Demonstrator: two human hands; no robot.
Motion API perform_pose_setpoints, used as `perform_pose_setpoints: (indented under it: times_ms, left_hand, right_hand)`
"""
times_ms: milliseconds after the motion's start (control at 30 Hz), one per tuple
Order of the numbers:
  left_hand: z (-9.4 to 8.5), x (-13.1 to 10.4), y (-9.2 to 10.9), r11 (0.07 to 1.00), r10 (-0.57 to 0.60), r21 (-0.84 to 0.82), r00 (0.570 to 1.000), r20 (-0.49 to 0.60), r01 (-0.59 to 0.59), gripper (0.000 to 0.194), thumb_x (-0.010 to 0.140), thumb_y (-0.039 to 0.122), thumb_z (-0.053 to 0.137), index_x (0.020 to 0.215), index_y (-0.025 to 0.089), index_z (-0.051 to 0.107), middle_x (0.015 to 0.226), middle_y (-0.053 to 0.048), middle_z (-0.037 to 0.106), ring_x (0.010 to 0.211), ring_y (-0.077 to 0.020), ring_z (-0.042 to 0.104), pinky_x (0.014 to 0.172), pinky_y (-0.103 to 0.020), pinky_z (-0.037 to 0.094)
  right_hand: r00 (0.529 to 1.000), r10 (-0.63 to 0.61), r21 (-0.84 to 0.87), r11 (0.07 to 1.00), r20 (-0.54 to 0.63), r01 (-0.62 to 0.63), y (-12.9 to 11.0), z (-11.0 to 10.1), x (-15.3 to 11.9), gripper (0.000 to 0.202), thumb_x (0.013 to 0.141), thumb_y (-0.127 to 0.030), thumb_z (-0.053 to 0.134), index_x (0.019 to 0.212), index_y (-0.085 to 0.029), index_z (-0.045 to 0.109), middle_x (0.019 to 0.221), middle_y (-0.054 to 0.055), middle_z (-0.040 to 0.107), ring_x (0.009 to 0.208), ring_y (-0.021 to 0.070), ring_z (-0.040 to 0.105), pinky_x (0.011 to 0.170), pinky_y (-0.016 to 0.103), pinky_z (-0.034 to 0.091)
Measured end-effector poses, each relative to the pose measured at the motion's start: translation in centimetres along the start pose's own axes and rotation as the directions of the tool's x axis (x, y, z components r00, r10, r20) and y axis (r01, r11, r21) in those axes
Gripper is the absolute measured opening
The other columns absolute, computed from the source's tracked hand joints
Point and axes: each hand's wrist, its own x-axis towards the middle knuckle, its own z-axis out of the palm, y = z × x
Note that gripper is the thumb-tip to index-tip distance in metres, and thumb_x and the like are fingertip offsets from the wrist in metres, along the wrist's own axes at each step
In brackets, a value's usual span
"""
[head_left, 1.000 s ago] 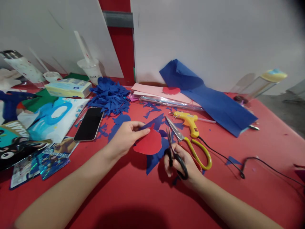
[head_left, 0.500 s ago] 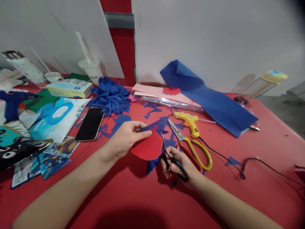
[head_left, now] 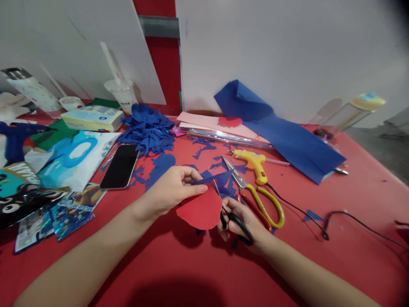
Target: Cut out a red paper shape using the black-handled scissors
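Note:
Between thumb and fingers, my left hand point(head_left: 174, 187) pinches a red paper piece point(head_left: 200, 209) with a scalloped lower edge. A strip of blue paper point(head_left: 212, 176) lies against the red piece's upper side, in the same pinch. My right hand point(head_left: 239, 219) has its fingers through the handles of black-handled scissors point(head_left: 241, 226). Their blades point up and left, at the right edge of the papers; how far apart they are is hard to make out. Just beyond lie larger scissors point(head_left: 260, 200) with yellow and red handles.
A yellow glue gun point(head_left: 252, 162) with a black cord lies right of centre. A long blue sheet point(head_left: 281, 128) and pink paper point(head_left: 204, 121) lie behind. Left are a pile of blue cut pieces point(head_left: 148, 128), a phone point(head_left: 119, 166), a wipes pack point(head_left: 79, 155) and a cup point(head_left: 123, 94).
The red piece has turned and tipped in my left hand, so its scalloped edge sits lower. The blue paper now shows as a strip along the top. The black-handled scissors stay close by.

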Motion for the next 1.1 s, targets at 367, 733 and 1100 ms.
perform_pose_setpoints:
  times_ms: [367, 733, 1100]
  left_hand:
    - [0.4, -0.2, 0.3, 1.000, -0.014, -0.007, 0.999, 0.047, 0.014, 0.016, 0.059, 0.019, 0.071, 0.057, 0.015, 0.056, 0.050, 0.005, 0.052, 0.043, -0.0059, 0.045, 0.042, -0.017, 0.032]
    - [0.7, -0.2, 0.0, 0.998, -0.047, -0.026, 0.995, 0.085, 0.050, 0.016, 0.059, 0.020, 0.070, 0.057, 0.015, 0.056, 0.048, 0.004, 0.052, 0.041, -0.0057, 0.044, 0.040, -0.016, 0.031]
    - [1.4, -0.2, -0.7, 0.972, -0.130, -0.188, 0.990, 0.062, 0.139, 0.017, 0.059, 0.019, 0.071, 0.059, 0.013, 0.055, 0.051, 0.003, 0.057, 0.043, -0.0056, 0.050, 0.042, -0.015, 0.036]
  right_hand:
    - [0.998, -0.014, 0.034, 0.999, 0.056, 0.012, 0.3, -0.3, -0.2, 0.043, 0.064, -0.047, 0.072, 0.079, -0.020, 0.041, 0.063, -0.005, 0.051, 0.049, 0.0084, 0.050, 0.047, 0.021, 0.037]
    - [0.999, -0.007, 0.025, 1.000, 0.041, 0.006, 0.4, -0.1, -0.3, 0.044, 0.065, -0.049, 0.070, 0.078, -0.021, 0.039, 0.058, -0.006, 0.050, 0.044, 0.0081, 0.046, 0.046, 0.022, 0.032]
    - [1.000, -0.018, -0.009, 1.000, -0.008, 0.018, 0.4, 0.1, -0.3, 0.050, 0.062, -0.055, 0.069, 0.076, -0.022, 0.035, 0.056, -0.007, 0.047, 0.039, 0.0060, 0.043, 0.040, 0.020, 0.031]
